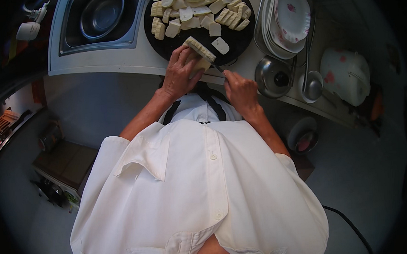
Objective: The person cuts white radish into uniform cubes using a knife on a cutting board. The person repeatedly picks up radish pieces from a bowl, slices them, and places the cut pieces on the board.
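Note:
My left hand [181, 73] grips a pale block of food, perhaps tofu or a similar firm white food [200, 65], at the front edge of a round black board [236, 54]. In my right hand [241, 90] is the handle of a knife [217, 68], its blade against the block. A cut slab with a ridged, pale yellow edge [200, 48] stands along the blade. Many cut pieces [192, 13] lie heaped on the far part of the board, some in sliced rows. One white slice [220, 45] lies apart, nearer the knife.
Left of the board, a metal basin [102, 15] sits in a sink [99, 48]. At right are stacked floral plates [292, 13] in a rack, a metal lid with a black knob [273, 76], a ladle [313, 88] and a white floral container [345, 76]. The counter's front edge runs before me.

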Available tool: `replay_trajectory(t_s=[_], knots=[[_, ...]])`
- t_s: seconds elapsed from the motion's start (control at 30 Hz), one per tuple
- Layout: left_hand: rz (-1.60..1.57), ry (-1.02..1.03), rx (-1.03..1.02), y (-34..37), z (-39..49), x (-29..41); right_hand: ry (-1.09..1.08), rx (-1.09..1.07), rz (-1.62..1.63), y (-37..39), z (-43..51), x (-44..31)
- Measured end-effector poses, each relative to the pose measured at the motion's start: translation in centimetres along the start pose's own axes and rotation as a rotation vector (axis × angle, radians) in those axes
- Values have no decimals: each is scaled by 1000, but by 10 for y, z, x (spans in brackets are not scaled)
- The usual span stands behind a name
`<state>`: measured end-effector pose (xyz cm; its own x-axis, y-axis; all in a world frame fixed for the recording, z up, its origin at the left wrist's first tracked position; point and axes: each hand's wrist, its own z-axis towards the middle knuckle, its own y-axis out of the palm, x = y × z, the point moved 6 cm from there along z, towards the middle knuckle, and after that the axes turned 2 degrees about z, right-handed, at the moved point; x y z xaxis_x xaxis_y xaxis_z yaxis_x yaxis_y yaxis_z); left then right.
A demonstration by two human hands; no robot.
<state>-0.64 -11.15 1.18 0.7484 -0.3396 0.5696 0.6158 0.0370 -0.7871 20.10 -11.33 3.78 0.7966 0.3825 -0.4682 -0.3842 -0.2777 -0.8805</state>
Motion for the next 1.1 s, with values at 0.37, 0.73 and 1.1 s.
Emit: replay_trajectory(t_s=[0.37, 0.73, 1.1], knots=[[16, -12, 5, -1, 1, 3, -29, 43, -3, 38, 38, 5], [-8, -30, 19, 2, -3, 1, 98, -158, 233, 18, 46, 52], [6, -63, 33, -3, -11, 0, 356, -340, 848, 1, 67, 98]])
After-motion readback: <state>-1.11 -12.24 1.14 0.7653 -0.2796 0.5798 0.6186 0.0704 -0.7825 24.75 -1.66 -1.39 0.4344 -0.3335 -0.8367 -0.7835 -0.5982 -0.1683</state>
